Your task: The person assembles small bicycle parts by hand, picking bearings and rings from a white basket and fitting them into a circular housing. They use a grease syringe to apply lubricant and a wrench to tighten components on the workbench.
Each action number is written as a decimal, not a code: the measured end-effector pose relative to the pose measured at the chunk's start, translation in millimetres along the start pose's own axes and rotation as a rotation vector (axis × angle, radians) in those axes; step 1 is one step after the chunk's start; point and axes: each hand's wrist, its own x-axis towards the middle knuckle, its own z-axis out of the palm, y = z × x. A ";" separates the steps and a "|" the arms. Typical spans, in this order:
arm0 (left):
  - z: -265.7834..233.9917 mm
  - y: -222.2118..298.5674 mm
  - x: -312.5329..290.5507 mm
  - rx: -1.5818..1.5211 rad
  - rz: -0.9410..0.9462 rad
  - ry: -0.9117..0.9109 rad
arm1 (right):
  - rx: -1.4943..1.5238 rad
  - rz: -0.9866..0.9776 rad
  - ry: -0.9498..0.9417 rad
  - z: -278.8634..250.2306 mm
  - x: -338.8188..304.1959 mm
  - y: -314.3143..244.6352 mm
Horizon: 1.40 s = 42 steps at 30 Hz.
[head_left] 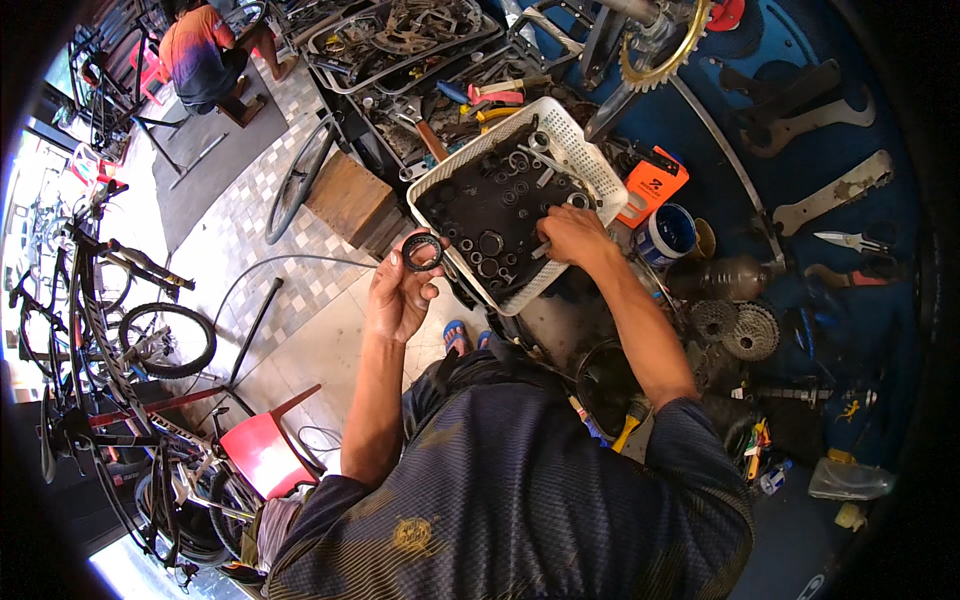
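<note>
My left hand is raised beside the near left edge of a white perforated plastic basket. Thumb and fingers pinch a black ring-shaped bicycle part, its open middle facing me. Inside the basket, my right hand reaches down at the right side with its fingers curled. A small metal piece shows by those fingertips; whether they grip it is unclear. Around the hand, several metal rings and other small round parts lie on the basket's dark, greasy bottom.
Behind the basket stands a tray of metal parts. An orange box and a blue-and-white tub sit to its right, below a chainring. Left are a wooden block, bicycles, a red chair and a crouching person.
</note>
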 end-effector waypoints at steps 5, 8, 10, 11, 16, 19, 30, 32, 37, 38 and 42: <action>2.7 -2.2 1.0 -0.062 -0.022 -0.004 | 0.010 -0.029 -0.008 -11.5 -6.3 -3.3; 5.0 -2.8 0.3 -0.100 -0.033 -0.007 | 0.085 -0.014 -0.047 -22.5 -8.5 -4.5; 5.1 -3.8 1.4 -0.103 -0.025 -0.025 | 0.167 0.033 -0.128 -29.3 -9.4 -3.2; 4.7 -4.6 1.9 -0.104 -0.021 -0.029 | 0.216 0.042 -0.149 -31.8 -10.0 -3.0; 2.1 -6.1 2.8 -0.098 -0.016 -0.054 | 0.486 -0.057 0.034 -42.0 -19.4 -1.7; 2.8 -7.5 3.4 -0.100 -0.015 -0.051 | 0.513 -0.063 0.032 -46.8 -19.6 0.9; 6.6 -10.5 2.3 -0.014 -0.019 -0.029 | 0.731 -0.122 0.294 -3.3 14.7 -2.1; 7.9 -11.1 1.7 -0.004 -0.013 -0.035 | 0.787 -0.098 0.319 5.4 19.8 -12.3; 8.9 -9.1 -1.0 0.033 -0.018 -0.012 | 0.664 -0.024 0.316 13.1 20.0 -18.1; 8.6 -9.3 -1.1 0.036 -0.018 -0.012 | 0.606 -0.027 0.323 13.9 18.3 -16.0; 7.5 -11.8 0.2 0.063 -0.023 -0.023 | 0.461 -0.130 0.337 16.5 13.0 -4.3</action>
